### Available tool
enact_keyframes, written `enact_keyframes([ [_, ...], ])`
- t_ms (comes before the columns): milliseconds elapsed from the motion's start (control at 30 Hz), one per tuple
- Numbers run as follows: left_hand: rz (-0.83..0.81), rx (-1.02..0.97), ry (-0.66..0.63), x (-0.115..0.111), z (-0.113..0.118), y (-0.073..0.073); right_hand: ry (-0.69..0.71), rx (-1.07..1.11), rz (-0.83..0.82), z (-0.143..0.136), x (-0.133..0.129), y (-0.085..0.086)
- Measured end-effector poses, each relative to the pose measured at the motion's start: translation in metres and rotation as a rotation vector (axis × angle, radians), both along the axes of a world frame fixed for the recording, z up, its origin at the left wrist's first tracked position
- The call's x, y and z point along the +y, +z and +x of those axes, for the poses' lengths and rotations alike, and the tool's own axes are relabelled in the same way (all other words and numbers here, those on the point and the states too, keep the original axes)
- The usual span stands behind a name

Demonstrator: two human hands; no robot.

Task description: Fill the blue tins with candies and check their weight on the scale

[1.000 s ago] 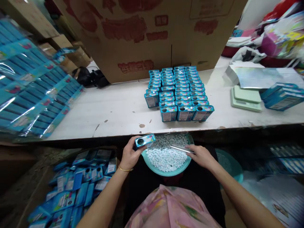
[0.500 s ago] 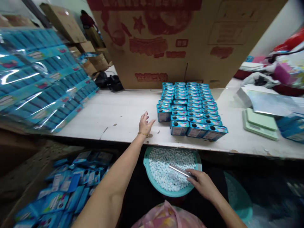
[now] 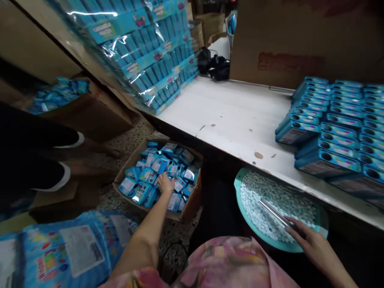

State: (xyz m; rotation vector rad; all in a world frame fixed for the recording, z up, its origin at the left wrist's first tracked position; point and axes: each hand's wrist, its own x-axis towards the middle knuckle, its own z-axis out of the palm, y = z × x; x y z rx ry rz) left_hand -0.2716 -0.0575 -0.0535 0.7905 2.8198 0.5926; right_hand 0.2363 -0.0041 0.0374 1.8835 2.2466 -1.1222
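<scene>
My left hand (image 3: 165, 184) is down in an open carton (image 3: 195, 196) on the floor, its fingers apart and touching the small blue boxes (image 3: 147, 175) heaped inside. Whether it grips one of them is hard to see. My right hand (image 3: 310, 240) is closed round a slim silver metal tube (image 3: 274, 212), which slants over a turquoise basin (image 3: 240, 200). Small white pellets (image 3: 261, 192) fill much of that basin. Rows of upright blue boxes (image 3: 339, 154) stand on the white table at the right, above the basin.
The white table (image 3: 228, 120) runs across, its front edge over the basin. Plastic-wrapped stacks of blue boxes (image 3: 156, 56) stand at its left end. A large carton (image 3: 279, 44) rises behind. Another person's legs (image 3: 60, 176) are at left, near a big blue bag (image 3: 75, 248).
My left hand has gone from above the table down into the carton of blue boxes. The view has swung left. My right hand still holds the metal tube over the basin.
</scene>
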Motion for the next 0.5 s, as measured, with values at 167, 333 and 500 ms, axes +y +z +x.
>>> enact_keyframes([
  [167,-0.236,0.226,-0.307,0.021,-0.033,0.001,0.007,-0.028,-0.036,-0.008,-0.005,0.0],
  [333,-0.255,0.144,-0.227,0.043,-0.075,0.009,-0.014,-0.036,-0.068,-0.017,-0.012,-0.003],
  [500,-0.254,-0.072,-0.14,0.037,-0.084,-0.001,-0.001,0.059,-0.062,-0.021,-0.012,-0.015],
])
